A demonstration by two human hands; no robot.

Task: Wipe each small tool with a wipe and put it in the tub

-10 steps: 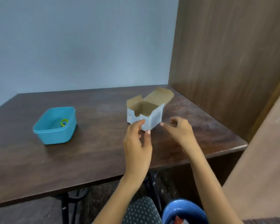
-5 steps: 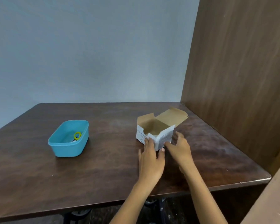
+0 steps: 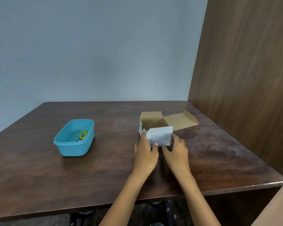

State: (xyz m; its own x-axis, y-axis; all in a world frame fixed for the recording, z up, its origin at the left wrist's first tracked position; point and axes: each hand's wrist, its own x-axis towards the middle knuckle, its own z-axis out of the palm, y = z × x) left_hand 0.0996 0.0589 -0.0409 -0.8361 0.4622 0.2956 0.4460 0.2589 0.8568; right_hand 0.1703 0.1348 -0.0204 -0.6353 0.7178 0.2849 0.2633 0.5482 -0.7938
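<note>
A small white cardboard box (image 3: 160, 138) with brown inside stands open on the dark wooden table (image 3: 104, 173), its lid flap folded back to the right. My left hand (image 3: 145, 154) grips the box's near left corner, thumb on the printed front face. My right hand (image 3: 176, 150) touches the box's near right corner, fingers spread. What the box holds is hidden. To the left sits a turquoise plastic tub (image 3: 75, 139) holding a small tool with a yellow ring (image 3: 83, 134) and a dark item.
A tall brown wooden panel (image 3: 245, 79) walls off the table's right side. A grey-blue wall stands behind the table. The table's front edge runs just under my forearms, with a dark stand below it.
Both hands have come down from hovering before the box and now rest on its near corners. The camera has tilted up, so tub and box sit lower in view.
</note>
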